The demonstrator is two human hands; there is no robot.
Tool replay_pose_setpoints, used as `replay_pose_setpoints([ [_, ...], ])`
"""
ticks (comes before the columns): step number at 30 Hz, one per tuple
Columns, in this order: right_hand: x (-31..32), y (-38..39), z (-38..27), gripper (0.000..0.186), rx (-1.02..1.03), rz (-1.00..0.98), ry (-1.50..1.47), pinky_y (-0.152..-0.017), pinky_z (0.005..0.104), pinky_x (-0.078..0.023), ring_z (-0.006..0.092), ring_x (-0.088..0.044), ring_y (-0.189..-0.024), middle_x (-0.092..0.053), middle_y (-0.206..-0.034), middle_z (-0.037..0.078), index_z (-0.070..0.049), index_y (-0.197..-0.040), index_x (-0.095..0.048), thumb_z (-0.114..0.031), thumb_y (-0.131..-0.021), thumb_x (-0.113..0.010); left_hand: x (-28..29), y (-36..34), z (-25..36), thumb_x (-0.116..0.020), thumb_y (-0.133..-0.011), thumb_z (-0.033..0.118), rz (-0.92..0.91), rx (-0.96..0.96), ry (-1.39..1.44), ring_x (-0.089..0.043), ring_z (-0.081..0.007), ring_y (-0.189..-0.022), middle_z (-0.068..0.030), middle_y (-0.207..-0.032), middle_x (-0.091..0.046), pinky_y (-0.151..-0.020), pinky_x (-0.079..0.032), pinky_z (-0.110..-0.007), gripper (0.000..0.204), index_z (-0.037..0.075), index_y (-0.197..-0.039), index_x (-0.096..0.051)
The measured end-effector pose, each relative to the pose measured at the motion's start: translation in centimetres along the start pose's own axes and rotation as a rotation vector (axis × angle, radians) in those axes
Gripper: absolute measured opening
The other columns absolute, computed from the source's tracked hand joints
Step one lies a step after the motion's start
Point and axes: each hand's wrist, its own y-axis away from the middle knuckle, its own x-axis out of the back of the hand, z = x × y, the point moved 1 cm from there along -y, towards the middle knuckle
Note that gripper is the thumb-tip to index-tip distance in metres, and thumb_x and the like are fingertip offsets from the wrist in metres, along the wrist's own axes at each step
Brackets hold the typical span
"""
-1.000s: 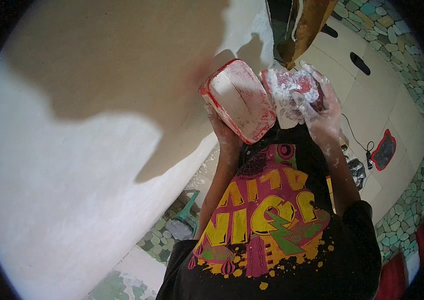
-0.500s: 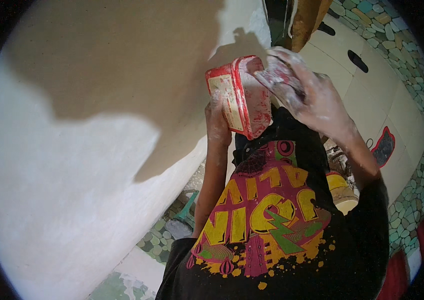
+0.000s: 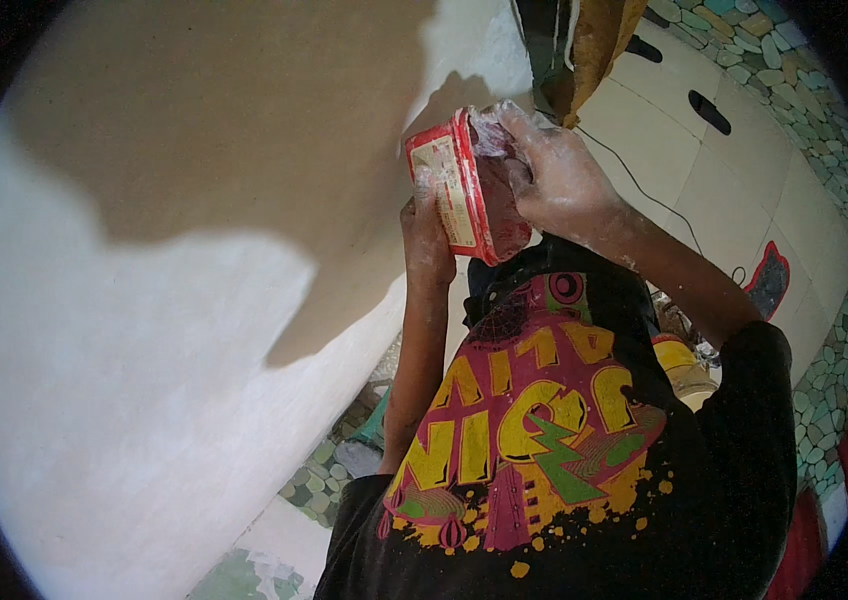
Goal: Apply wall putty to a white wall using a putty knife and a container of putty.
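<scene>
A red plastic tub (image 3: 456,195) with a pale label and whitish smears is tilted on its side, its mouth facing right. My left hand (image 3: 428,235) is closed round its base and labelled side. At the tub's mouth is my right hand (image 3: 566,178), coated in white powder or paste. Its fingers are bent round a white-smeared, reddish piece (image 3: 491,138) that reaches to the tub's rim. The kind of that piece and the tub's inside are mostly hidden.
A pale wall (image 3: 144,350) stands close on the left, bearing a large shadow. On the tiled floor at right lie dark slippers (image 3: 710,112) and a red-edged dark piece (image 3: 769,282). A yellow-banded container (image 3: 682,370) stands behind my right arm. A brown cloth (image 3: 599,50) hangs ahead.
My right hand has moved left and down, bringing the white-smeared piece against the tub's mouth. The tub has shifted slightly left with my left hand still round it.
</scene>
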Motion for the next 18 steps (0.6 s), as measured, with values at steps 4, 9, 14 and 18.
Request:
replay_pose_setpoints([
  [4,-2.2,0.9,2.1,0.057,0.027,0.167,-0.021,-0.088,0.0474,-0.048,0.0442,-0.061,-0.099,-0.064,-0.104,0.027,0.002,-0.134,-0.044,-0.006,-0.082,-0.063,-1.1,-0.1,0.3,-0.052,-0.099,0.04,0.025,0.016,0.022,-0.067,-0.0136,-0.082,-0.0079,-0.099,-0.068,-0.073,-0.055,-0.03,0.045,-0.002,-0.113,-0.059],
  [9,-2.3,2.4,1.4,0.059,0.17,0.423,0.134,-0.069,0.0467,-0.049,0.04,-0.061,-0.076,-0.063,-0.082,0.023,0.01,-0.132,-0.043,-0.003,-0.078,-0.061,-0.7,-0.1,-0.9,-0.049,-0.1,0.038,0.016,0.041,0.091,-0.067,-0.0134,-0.082,-0.007,-0.099,-0.067,-0.072,-0.055,-0.03,0.042,-0.001,-0.114,-0.059],
  [14,-2.0,2.6,0.2,0.062,0.157,0.501,0.202,-0.066,0.0433,-0.05,0.0359,-0.061,-0.069,-0.06,-0.072,0.018,0.013,-0.13,-0.044,-0.004,-0.075,-0.065,-0.7,-0.3,-0.4,-0.049,-0.1,0.036,0.02,-0.013,0.132,-0.067,-0.0136,-0.084,-0.0076,-0.101,-0.067,-0.073,-0.055,-0.03,0.041,-0.002,-0.114,-0.058],
  [18,-2.6,2.0,0.6,0.067,0.203,0.465,0.108,-0.068,0.0433,-0.05,0.0356,-0.062,-0.072,-0.061,-0.074,0.019,0.012,-0.133,-0.041,-0.004,-0.073,-0.066,-0.9,-0.2,0.0,-0.05,-0.1,0.036,0.019,-0.031,0.078,-0.067,-0.014,-0.084,-0.008,-0.101,-0.067,-0.074,-0.055,-0.03,0.041,-0.002,-0.114,-0.057],
])
